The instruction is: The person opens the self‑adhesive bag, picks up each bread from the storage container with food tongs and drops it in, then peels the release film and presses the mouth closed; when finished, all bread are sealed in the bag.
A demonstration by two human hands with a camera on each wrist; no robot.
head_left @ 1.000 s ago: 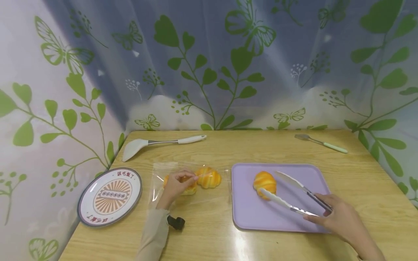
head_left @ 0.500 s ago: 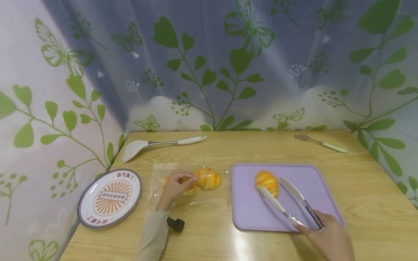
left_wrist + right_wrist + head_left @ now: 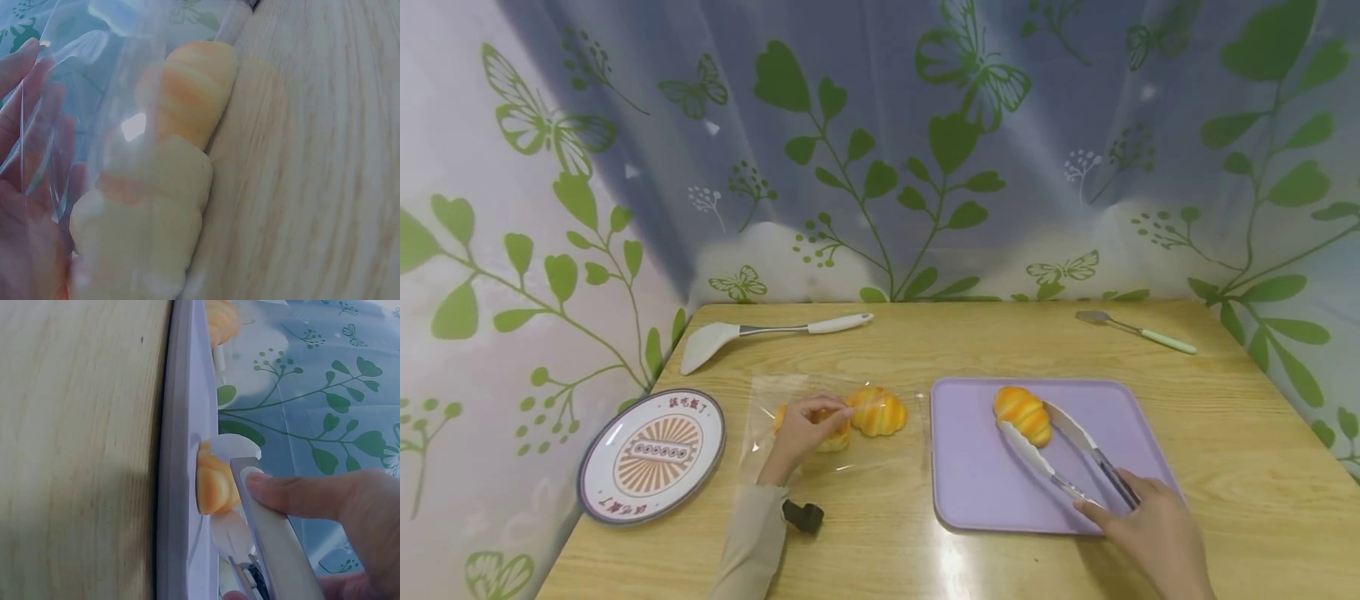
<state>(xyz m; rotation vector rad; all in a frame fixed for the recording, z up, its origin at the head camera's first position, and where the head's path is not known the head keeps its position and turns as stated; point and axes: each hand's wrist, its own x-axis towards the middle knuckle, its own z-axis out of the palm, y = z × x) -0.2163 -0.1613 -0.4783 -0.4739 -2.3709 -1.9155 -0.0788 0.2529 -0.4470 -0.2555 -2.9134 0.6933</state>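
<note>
Left hand point(image 3: 805, 429) pinching a clear plastic bag point(image 3: 882, 456), right hand point(image 3: 1161, 529) gripping silver tongs point(image 3: 1036, 461), the golden ridged croissant point(image 3: 1023, 412) seems light, best squeezed mid-body.

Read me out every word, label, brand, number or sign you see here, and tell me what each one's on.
"該吃飯了", small but seeming to read so, on the upper rim of the plate.
Lower rim characters: turned, too small to read surely.
Central band: small round marks, unreadable.
I make out no lettering on the tongs, purple tray or clear bag.
</note>
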